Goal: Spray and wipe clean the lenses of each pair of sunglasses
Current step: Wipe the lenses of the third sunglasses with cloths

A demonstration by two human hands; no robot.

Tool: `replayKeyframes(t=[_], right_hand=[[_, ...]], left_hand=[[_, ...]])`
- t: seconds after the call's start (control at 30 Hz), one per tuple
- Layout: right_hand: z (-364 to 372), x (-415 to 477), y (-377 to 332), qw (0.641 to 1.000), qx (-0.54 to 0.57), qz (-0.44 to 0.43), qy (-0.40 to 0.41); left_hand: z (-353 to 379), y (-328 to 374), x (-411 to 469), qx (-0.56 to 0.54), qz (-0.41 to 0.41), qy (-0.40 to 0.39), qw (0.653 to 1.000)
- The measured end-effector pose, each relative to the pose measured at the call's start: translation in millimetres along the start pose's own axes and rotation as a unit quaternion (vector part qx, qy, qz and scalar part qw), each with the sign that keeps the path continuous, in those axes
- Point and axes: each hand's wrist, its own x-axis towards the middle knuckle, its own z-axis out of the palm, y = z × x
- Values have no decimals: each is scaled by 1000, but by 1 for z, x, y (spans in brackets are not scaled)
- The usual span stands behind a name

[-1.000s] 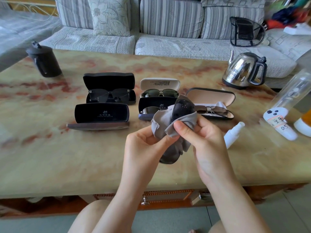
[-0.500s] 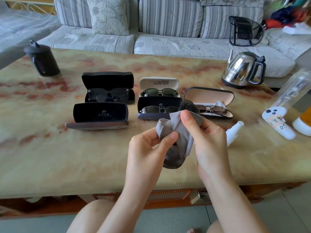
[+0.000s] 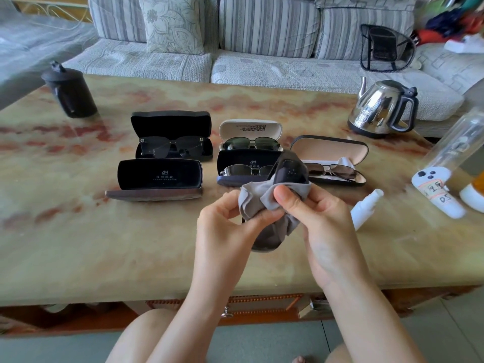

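Centre frame: left hand [image 3: 230, 221] and right hand [image 3: 322, 221] pinch cloth [image 3: 262, 203] round one pair [image 3: 289, 172], lens speckled with droplets; wipe in progress. Four cased pairs [image 3: 171, 149] behind on counter [image 3: 78, 231]: cleanliness indeterminate.

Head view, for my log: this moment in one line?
left hand: holds sunglasses; right hand: pinches grey cloth; spray bottle: lying on table

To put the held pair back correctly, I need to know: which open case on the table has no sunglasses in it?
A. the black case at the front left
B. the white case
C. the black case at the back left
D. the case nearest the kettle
A: the black case at the front left shows only a bare base under its raised lid, with nothing in it.
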Motion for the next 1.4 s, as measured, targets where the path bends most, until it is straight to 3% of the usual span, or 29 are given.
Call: replayKeyframes(t=[0.23,0.47,0.57,0.7,0.83,1.13,1.3,1.4], right_hand=[[0,3,1,999,4,-1,36],[5,-2,3,999,3,-32,29],[4,-1,4,999,-7,-22,46],[1,2,3,996,1,-21,82],[-2,3,2,996,23,-13,83],[2,-2,1,999,33,-29,11],[1,-5,-3,999,19,-13,-35],[2,-6,-6,1000,-3,-3,-18]], left_hand=[[0,-9,-2,74,37,-25,996],[-8,-8,4,-81,-43,-22,996],[-10,-7,3,-100,-45,34,993],[-15,-1,2,-73,47,121,989],[-11,1,0,-25,68,50,996],[-6,-4,2,7,-16,-68,997],[-8,-4,-1,53,4,-49,997],[-7,-3,-4,111,40,-38,992]])
